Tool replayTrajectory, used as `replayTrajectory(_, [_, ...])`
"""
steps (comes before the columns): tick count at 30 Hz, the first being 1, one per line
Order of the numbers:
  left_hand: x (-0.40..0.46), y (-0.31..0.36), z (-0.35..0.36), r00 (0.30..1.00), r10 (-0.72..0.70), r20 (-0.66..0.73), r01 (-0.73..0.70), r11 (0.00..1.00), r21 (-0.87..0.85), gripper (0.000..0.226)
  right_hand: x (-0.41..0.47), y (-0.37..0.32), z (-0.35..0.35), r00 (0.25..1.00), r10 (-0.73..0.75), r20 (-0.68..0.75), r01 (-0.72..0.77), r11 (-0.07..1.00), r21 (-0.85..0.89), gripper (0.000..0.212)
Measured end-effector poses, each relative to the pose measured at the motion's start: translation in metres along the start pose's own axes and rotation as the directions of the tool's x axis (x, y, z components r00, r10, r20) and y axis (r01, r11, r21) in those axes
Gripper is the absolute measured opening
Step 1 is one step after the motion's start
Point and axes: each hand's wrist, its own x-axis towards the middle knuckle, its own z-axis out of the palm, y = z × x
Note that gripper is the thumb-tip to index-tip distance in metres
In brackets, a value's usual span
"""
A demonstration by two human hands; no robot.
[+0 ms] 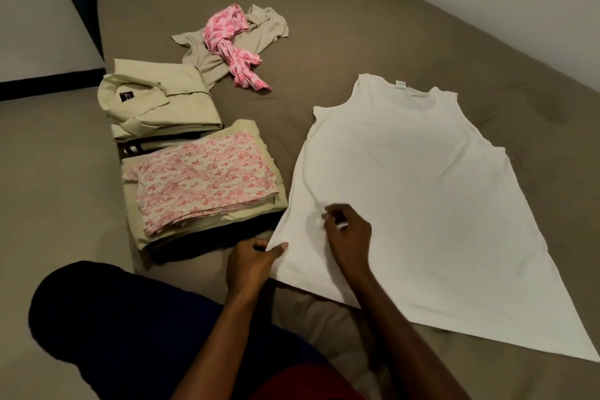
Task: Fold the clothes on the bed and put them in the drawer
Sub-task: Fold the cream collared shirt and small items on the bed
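A white sleeveless top [422,191] lies spread flat on the bed [357,26], toward four o'clock, neck end pointing to twelve. The left hand [251,261] pinches its hem corner at seven o'clock. The right hand [345,229] rests on the fabric beside it, fingers curled, seemingly gathering a little cloth. At nine o'clock sit a folded floral garment [201,178] on a pile and a folded beige shirt [156,101]. At eleven o'clock, a crumpled pink garment [232,45] lies across an unfolded beige one [207,58].
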Motion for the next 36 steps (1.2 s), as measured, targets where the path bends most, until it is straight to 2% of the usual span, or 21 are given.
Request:
replayTrajectory(2, [0.001,0.001,0.0,0.997,0.03,0.064,-0.03,1.0,0.008,0.04,0.046,0.0,0.028,1.0,0.01,-0.001,-0.011,0.999,-0.051,0.021])
replayTrajectory(5, [0.005,-0.003,0.003,0.986,0.099,0.131,-0.098,0.995,-0.011,0.044,0.114,0.004,0.07,0.994,-0.031,0.106,0.055,0.972,-0.23,0.04])
replayTrajectory(8, [0.002,-0.005,0.001,0.98,0.144,0.139,-0.12,0.978,-0.168,0.037,0.162,0.011,0.105,0.969,-0.052,0.24,0.171,0.843,-0.51,0.061])
replayTrajectory(11, [0.0,-0.009,0.001,0.98,0.167,0.11,-0.134,0.956,-0.26,0.022,0.185,0.012,0.122,0.972,-0.022,0.234,0.171,0.75,-0.639,0.072])
replayTrajectory(14, [-0.008,-0.007,0.003,0.959,0.279,0.043,-0.257,0.927,-0.271,0.014,0.193,0.006,0.126,0.988,0.003,0.153,0.094,0.779,-0.62,0.076])
replayTrajectory(16, [-0.012,-0.008,0.007,0.94,0.341,0.005,-0.325,0.901,-0.287,0.018,0.192,0.001,0.124,0.987,-0.144,0.072,0.158,0.773,-0.614,0.07])
replayTrajectory(17, [-0.014,-0.007,0.008,0.935,0.355,-0.003,-0.339,0.891,-0.302,0.019,0.191,-0.002,0.123,0.973,-0.221,0.065,0.211,0.743,-0.635,0.063])
replayTrajectory(18, [-0.015,-0.005,0.01,0.931,0.364,-0.011,-0.348,0.881,-0.319,0.019,0.189,-0.005,0.123,0.967,-0.238,0.091,0.237,0.708,-0.666,0.057])
replayTrajectory(21, [-0.018,0.0,0.013,0.926,0.377,-0.017,-0.355,0.856,-0.377,0.019,0.19,-0.021,0.127,0.981,-0.07,0.179,0.182,0.637,-0.749,0.042])
replayTrajectory(24, [-0.019,0.003,0.015,0.916,0.4,-0.017,-0.373,0.838,-0.397,0.02,0.2,-0.032,0.127,0.984,0.022,0.177,0.115,0.682,-0.722,0.017])
replayTrajectory(25, [-0.019,0.004,0.016,0.915,0.403,-0.018,-0.378,0.839,-0.391,0.021,0.203,-0.034,0.126,0.987,0.049,0.155,0.074,0.711,-0.7,0.015])
replayTrajectory(30, [-0.026,0.022,0.031,0.862,0.507,-0.009,-0.478,0.806,-0.349,0.024,0.228,-0.031,0.098,0.981,0.196,-0.015,-0.179,0.86,-0.478,0.024])
replayTrajectory(33, [-0.036,0.023,0.047,0.8,0.598,0.053,-0.563,0.778,-0.278,0.023,0.246,-0.009,0.074,0.942,0.325,0.076,-0.285,0.901,-0.327,0.039])
replayTrajectory(36, [-0.048,0.018,0.061,0.782,0.62,0.068,-0.598,0.777,-0.198,0.03,0.233,0.0,0.062,0.927,0.309,0.212,-0.201,0.888,-0.415,0.069])
